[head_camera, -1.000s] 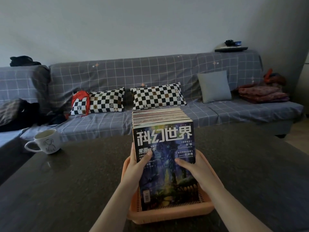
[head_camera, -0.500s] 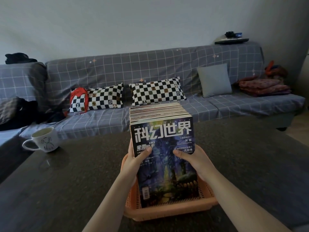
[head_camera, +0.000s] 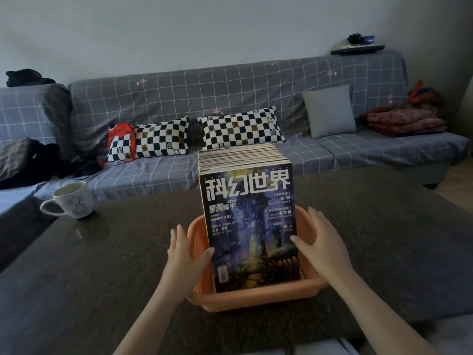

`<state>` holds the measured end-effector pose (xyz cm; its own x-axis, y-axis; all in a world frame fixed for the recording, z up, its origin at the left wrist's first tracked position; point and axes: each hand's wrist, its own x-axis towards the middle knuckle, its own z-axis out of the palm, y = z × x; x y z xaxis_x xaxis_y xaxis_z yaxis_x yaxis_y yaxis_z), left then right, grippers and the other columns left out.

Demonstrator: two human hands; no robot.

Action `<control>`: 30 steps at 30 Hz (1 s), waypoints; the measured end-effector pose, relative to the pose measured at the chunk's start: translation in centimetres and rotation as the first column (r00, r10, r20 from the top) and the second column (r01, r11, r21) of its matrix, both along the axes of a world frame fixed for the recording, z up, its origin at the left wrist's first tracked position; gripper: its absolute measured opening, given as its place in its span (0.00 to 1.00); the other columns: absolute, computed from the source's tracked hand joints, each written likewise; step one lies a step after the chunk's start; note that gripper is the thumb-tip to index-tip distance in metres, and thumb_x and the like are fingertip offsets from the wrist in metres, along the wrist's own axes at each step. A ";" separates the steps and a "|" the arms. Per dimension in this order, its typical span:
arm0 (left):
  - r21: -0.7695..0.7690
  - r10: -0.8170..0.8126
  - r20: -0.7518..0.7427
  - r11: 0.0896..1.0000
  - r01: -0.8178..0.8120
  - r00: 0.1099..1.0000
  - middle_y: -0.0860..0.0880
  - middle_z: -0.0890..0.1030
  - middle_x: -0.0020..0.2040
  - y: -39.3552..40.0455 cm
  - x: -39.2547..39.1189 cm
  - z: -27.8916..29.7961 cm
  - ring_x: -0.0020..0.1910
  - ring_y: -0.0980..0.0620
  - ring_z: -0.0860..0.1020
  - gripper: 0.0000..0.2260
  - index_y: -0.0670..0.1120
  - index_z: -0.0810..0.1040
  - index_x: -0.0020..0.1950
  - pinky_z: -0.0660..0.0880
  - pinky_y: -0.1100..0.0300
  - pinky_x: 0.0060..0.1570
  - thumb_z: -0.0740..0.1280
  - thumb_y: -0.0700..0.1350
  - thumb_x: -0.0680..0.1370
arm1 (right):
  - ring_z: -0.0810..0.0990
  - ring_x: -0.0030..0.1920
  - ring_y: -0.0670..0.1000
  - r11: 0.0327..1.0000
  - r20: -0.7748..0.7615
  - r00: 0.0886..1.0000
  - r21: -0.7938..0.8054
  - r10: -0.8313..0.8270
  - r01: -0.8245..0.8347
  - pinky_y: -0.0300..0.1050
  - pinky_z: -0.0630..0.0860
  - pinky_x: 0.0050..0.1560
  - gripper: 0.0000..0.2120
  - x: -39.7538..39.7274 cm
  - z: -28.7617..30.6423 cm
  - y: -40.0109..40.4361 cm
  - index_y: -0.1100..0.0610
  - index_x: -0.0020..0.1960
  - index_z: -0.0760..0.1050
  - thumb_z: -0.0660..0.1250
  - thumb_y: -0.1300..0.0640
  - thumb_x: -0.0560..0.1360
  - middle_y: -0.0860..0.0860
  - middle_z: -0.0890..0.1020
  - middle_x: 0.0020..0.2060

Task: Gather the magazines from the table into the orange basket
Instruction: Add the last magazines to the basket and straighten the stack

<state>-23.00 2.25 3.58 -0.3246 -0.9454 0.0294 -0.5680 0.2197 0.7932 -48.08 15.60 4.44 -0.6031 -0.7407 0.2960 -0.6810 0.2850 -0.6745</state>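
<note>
My left hand (head_camera: 184, 254) and right hand (head_camera: 323, 245) are open beside the magazines (head_camera: 249, 224) standing in the orange basket (head_camera: 258, 298).

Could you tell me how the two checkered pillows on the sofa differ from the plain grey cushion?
The checkered pillows carry a black-and-white check pattern; the grey cushion is plain. The pillows are wide and low, the cushion nearly square. The left pillow has a red cloth draped over its end; the cushion is bare. All three lean against the back of the sofa.
</note>
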 end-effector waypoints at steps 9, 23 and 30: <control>0.614 0.165 -0.564 0.739 0.277 0.809 0.42 0.86 0.47 2.4 4.2 -2.7 0.39 0.47 0.84 0.19 0.47 0.77 0.61 0.81 0.51 0.37 0.70 0.41 0.70 | 0.75 0.60 0.54 1.000 0.797 0.603 0.016 -0.015 0.004 0.57 0.68 0.66 0.27 0.5 -2.2 4.9 0.56 0.71 0.65 0.67 0.56 0.74 0.55 0.77 0.61; 0.588 0.098 -0.653 0.690 0.422 0.751 0.40 0.85 0.48 2.3 4.2 -2.6 0.41 0.46 0.84 0.21 0.44 0.75 0.64 0.82 0.51 0.38 0.70 0.42 0.72 | 0.77 0.57 0.48 0.966 0.912 0.358 -0.244 0.201 0.081 0.43 0.71 0.54 0.29 0.5 -4.7 5.8 0.51 0.69 0.68 0.70 0.53 0.69 0.48 0.81 0.55; 0.592 0.100 -0.658 0.681 0.431 0.746 0.39 0.83 0.56 2.5 0.5 -1.9 0.48 0.43 0.84 0.20 0.45 0.75 0.64 0.81 0.44 0.46 0.69 0.42 0.72 | 0.75 0.58 0.48 0.949 0.900 0.377 -0.286 0.218 0.135 0.44 0.68 0.60 0.28 -2.3 -4.8 5.3 0.53 0.72 0.65 0.67 0.56 0.73 0.49 0.79 0.56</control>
